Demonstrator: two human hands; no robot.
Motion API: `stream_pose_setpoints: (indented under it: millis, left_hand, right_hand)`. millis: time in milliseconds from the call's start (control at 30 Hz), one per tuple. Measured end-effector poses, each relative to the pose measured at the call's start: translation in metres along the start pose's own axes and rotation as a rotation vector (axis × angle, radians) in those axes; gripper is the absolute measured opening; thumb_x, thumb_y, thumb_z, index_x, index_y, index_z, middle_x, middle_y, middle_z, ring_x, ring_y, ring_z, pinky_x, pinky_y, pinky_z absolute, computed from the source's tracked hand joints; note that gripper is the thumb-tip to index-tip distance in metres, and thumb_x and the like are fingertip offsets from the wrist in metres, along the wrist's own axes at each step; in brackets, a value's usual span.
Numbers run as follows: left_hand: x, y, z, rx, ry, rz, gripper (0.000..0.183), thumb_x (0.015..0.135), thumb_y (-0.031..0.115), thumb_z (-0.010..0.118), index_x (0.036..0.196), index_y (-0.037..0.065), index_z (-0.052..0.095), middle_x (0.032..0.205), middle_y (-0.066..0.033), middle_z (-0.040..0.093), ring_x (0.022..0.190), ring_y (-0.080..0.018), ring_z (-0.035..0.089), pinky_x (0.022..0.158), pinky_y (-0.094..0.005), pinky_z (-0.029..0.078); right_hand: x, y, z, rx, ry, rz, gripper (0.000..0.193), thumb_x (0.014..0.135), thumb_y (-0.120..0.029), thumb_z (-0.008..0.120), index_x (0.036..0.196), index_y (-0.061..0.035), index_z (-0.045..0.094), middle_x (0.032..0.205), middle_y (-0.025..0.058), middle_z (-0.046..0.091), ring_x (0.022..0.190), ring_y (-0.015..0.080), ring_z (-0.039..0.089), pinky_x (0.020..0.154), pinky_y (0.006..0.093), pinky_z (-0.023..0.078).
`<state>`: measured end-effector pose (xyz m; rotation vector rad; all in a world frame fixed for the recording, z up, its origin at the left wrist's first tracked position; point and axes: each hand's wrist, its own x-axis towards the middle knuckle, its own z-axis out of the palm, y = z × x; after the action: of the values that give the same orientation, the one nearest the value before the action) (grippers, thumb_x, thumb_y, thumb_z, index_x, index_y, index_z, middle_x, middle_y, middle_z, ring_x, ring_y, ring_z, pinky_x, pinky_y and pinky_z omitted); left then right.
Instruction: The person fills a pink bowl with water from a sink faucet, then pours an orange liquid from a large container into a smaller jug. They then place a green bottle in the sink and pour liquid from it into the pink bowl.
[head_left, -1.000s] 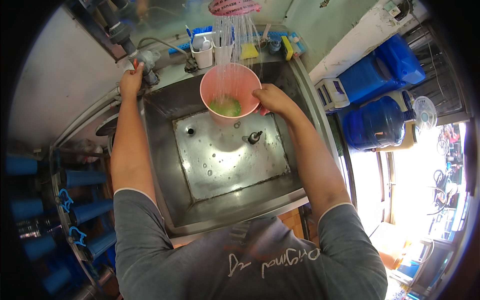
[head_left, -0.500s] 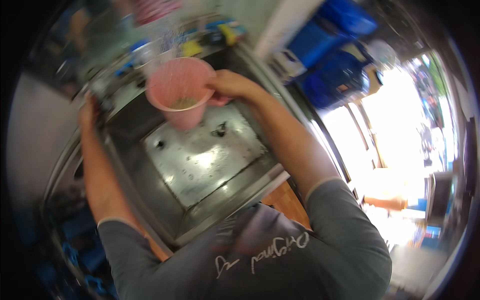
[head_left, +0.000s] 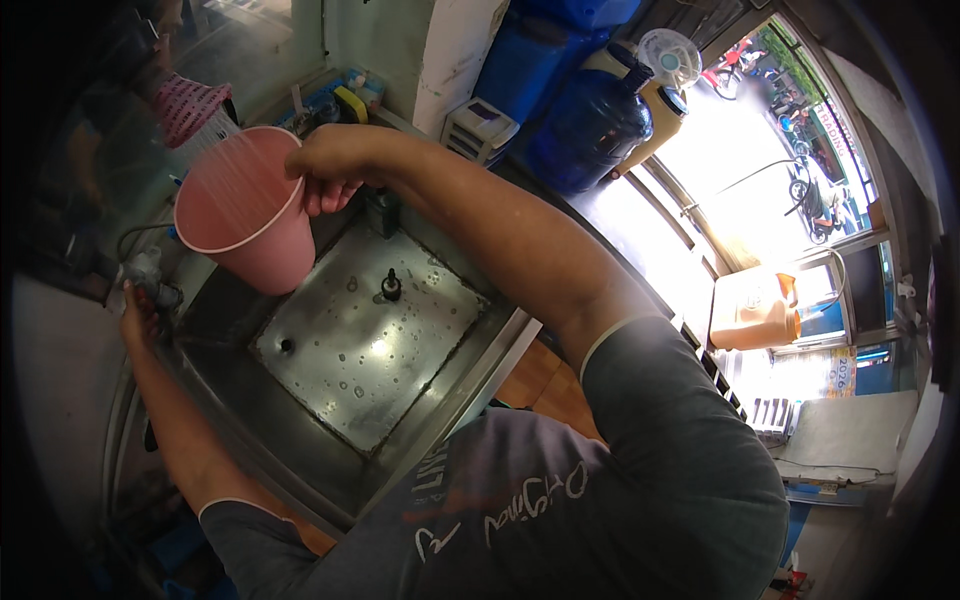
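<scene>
A pink plastic bucket (head_left: 282, 240) is held up over the stainless steel sink (head_left: 215, 395), its mouth tilted to the left. My right hand (head_left: 335, 165) is closed on the bucket's right rim. Water sprays into the bucket from a spout wrapped in pink patterned material (head_left: 192, 110) at the upper left. The bucket's inner bottom is hidden. At the sink's left corner, my left hand (head_left: 141, 312) has its fingers curled against a water valve (head_left: 150, 276). The sink floor is wet with drops, and a small dark fitting (head_left: 391, 284) stands upright on it.
A blue water jug (head_left: 595, 125) and a beige container (head_left: 655, 125) stand beyond my right arm, beside a small white drawer unit (head_left: 480, 130). Bottles and a yellow item (head_left: 350, 104) crowd the sink's back ledge. An orange jug (head_left: 755, 310) stands at the right.
The view has turned and steadied. My right hand has carried the bucket leftward and tilted it towards the spout. My left hand stays at the valve.
</scene>
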<state>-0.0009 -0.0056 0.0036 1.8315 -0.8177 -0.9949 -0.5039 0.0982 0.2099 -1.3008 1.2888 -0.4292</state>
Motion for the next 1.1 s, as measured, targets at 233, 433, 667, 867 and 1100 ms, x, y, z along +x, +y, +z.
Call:
stream_pose_setpoints:
  millis: [233,433,667,867,1100]
  left_hand:
    - [0.019,-0.007,-0.007,-0.031,-0.098,-0.089,0.088,0.068,0.087,0.058,0.113,0.011,0.058,0.109,-0.0061,0.06,0.093,-0.0214,0.053,0.087,-0.0424,0.04]
    - [0.022,-0.007,-0.009,-0.021,-0.174,-0.091,0.096,0.069,0.087,0.056,0.132,0.015,0.055,0.12,-0.0046,0.059,0.102,-0.0219,0.052,0.095,-0.0456,0.037]
    - [0.041,-0.008,-0.02,-0.031,-0.163,-0.148,0.09,0.072,0.084,0.057,0.131,0.015,0.056,0.119,-0.0019,0.061,0.101,-0.0206,0.057,0.097,-0.0427,0.038]
    - [0.042,-0.006,-0.018,-0.003,-0.098,-0.122,0.085,0.07,0.083,0.061,0.122,0.016,0.059,0.119,-0.0044,0.06,0.105,-0.0207,0.056,0.101,-0.0428,0.036]
    - [-0.009,0.007,-0.006,-0.034,-0.087,-0.102,0.063,0.07,0.08,0.063,0.092,0.021,0.062,0.085,0.0017,0.061,0.078,-0.0158,0.056,0.076,-0.0364,0.039]
  right_hand:
    - [-0.004,0.002,0.006,-0.014,0.01,0.003,0.03,0.09,-0.024,0.054,0.091,0.0026,0.067,0.075,0.0121,0.07,0.056,0.018,0.063,0.058,0.0321,0.055]
    - [-0.008,0.0,0.007,-0.032,0.015,0.014,0.032,0.09,-0.026,0.055,0.091,0.0026,0.068,0.074,0.0113,0.07,0.055,0.0168,0.063,0.057,0.0314,0.055]
    - [-0.01,0.006,0.006,-0.067,0.019,-0.047,0.035,0.093,-0.027,0.051,0.093,0.0032,0.068,0.073,0.0108,0.068,0.055,0.0155,0.061,0.055,0.0321,0.053]
    - [-0.018,0.018,0.0,-0.083,0.013,-0.049,0.033,0.093,-0.027,0.051,0.096,0.0023,0.066,0.073,0.0102,0.067,0.053,0.0146,0.059,0.055,0.0303,0.051]
    - [-0.02,-0.001,0.008,-0.112,-0.032,-0.024,0.031,0.093,-0.027,0.052,0.099,0.0014,0.063,0.072,0.0096,0.066,0.051,0.0136,0.058,0.055,0.0281,0.049]
